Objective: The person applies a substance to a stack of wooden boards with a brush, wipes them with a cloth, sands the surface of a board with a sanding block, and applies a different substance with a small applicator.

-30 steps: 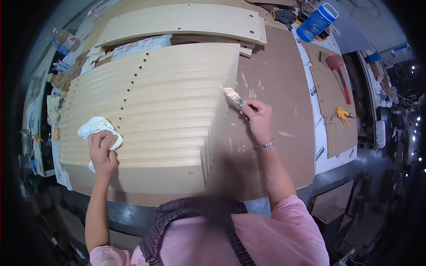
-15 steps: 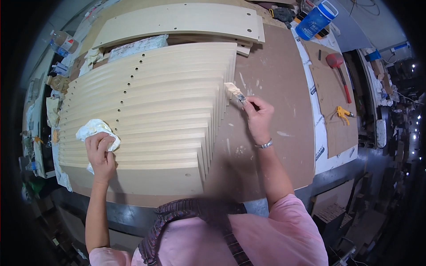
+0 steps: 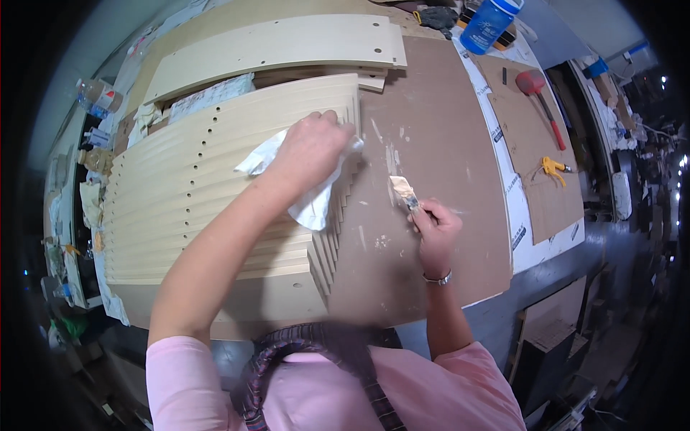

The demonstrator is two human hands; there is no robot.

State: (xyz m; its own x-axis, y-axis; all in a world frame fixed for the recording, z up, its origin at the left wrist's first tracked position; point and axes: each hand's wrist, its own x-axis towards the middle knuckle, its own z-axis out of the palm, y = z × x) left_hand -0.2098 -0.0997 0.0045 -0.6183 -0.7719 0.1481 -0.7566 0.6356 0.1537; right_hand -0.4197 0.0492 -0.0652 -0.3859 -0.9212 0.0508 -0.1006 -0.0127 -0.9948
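My left hand (image 3: 314, 149) is closed on a white cloth (image 3: 313, 207), pressing it at the right ends of a row of cream-coloured boards (image 3: 158, 208). The boards lie overlapping like steps, with a line of small dark holes across them. Parts of the cloth hang out on both sides of the hand. My right hand (image 3: 437, 228) grips a putty knife (image 3: 412, 200) above the brown table covering, right of the boards. Pale, creamy filler (image 3: 402, 188) sits on its blade, which points up and left.
Behind the row lie more cream boards (image 3: 273, 47) and a white block (image 3: 212, 97). To the right, a red mallet (image 3: 530, 82) and a yellow air blow gun (image 3: 553, 168) rest on cardboard (image 3: 535, 208). A blue bottle (image 3: 489, 27) stands at the back right, a clear bottle (image 3: 99, 96) far left.
My left hand has carried the cloth right and away from me, from the boards' near left to their right ends. My right hand with the putty knife has drawn back toward me.
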